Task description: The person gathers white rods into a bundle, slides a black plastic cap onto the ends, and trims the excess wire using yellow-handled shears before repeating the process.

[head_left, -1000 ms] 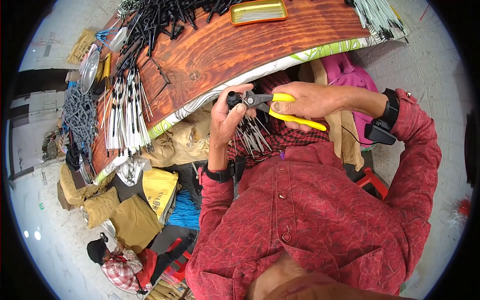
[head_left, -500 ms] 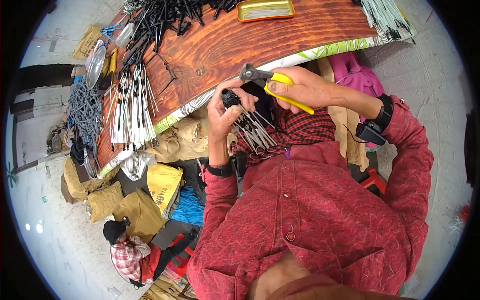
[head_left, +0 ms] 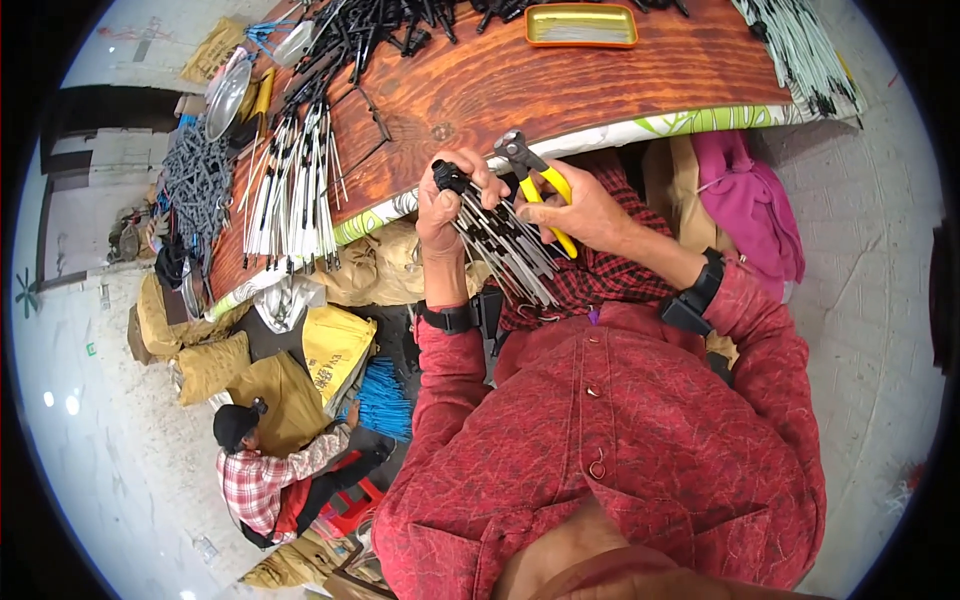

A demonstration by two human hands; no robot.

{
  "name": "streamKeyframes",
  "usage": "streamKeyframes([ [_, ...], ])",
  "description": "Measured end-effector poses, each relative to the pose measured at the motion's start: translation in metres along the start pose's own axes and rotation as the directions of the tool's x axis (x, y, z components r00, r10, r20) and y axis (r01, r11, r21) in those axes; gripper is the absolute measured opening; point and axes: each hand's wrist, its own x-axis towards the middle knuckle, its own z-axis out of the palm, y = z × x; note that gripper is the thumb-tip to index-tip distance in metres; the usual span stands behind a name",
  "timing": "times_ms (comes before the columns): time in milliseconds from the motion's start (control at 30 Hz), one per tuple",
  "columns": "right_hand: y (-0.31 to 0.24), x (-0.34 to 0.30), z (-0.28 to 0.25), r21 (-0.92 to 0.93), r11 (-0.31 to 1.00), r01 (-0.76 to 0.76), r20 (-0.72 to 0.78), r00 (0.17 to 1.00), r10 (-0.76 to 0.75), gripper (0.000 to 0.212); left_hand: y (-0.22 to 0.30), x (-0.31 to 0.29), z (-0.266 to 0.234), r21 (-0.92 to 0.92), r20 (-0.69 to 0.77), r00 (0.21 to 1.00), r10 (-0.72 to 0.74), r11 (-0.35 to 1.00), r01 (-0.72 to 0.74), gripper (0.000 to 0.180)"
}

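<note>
My left hand (head_left: 440, 222) is closed around the top of a partly folded umbrella frame (head_left: 508, 250), its black hub standing up between thumb and fingers. The frame's thin silver and black ribs hang down in a loose bundle over my checked apron. In my right hand (head_left: 598, 215) is a pair of end-cutting pliers (head_left: 517, 150) with a dark metal head and yellow handles. The plier handles are spread apart, and the head points up and to the left, beside the ribs but apart from the hub.
On the wooden table (head_left: 480, 90) lie black frame parts (head_left: 350, 40), white-and-black rib bundles (head_left: 290, 200), an orange-rimmed tray (head_left: 580, 25) and pale rods (head_left: 800, 50). A co-worker (head_left: 260, 480) sits at lower left by blue rods (head_left: 382, 400) and sacks (head_left: 280, 400).
The pliers have dropped slightly and turned more upright, their handles now wider apart. The view has shifted a little. The co-worker's arm now reaches toward the blue rods.
</note>
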Motion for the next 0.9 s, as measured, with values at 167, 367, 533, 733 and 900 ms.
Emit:
streamKeyframes([
  [167,0.014,0.008,0.014,0.094,0.995,0.033,-0.066,0.997,-0.026,0.034,-0.006,-0.003,-0.009,-0.013,-0.023,0.999,-0.025,1.0,0.025,0.044],
  [367,0.011,0.009,0.019,-0.065,0.998,0.0,-0.117,0.993,-0.008,0.032,0.001,-0.012,-0.011,0.084,-0.05,0.997,-0.05,0.995,0.054,0.051],
  [533,0.01,0.016,0.018,-0.123,0.992,0.004,-0.123,0.992,-0.019,0.034,0.003,-0.011,-0.014,0.196,-0.089,0.993,-0.081,0.976,0.098,0.056],
  [733,0.01,0.025,0.013,-0.166,0.986,-0.021,-0.095,0.995,0.005,0.034,0.003,-0.011,-0.011,0.232,-0.117,0.992,-0.056,0.969,0.082,0.06],
  [900,0.015,0.029,0.007,-0.069,0.997,0.017,-0.074,0.997,-0.022,0.035,0.0,-0.008,0.001,0.153,-0.1,0.995,-0.029,0.987,0.044,0.062],
])
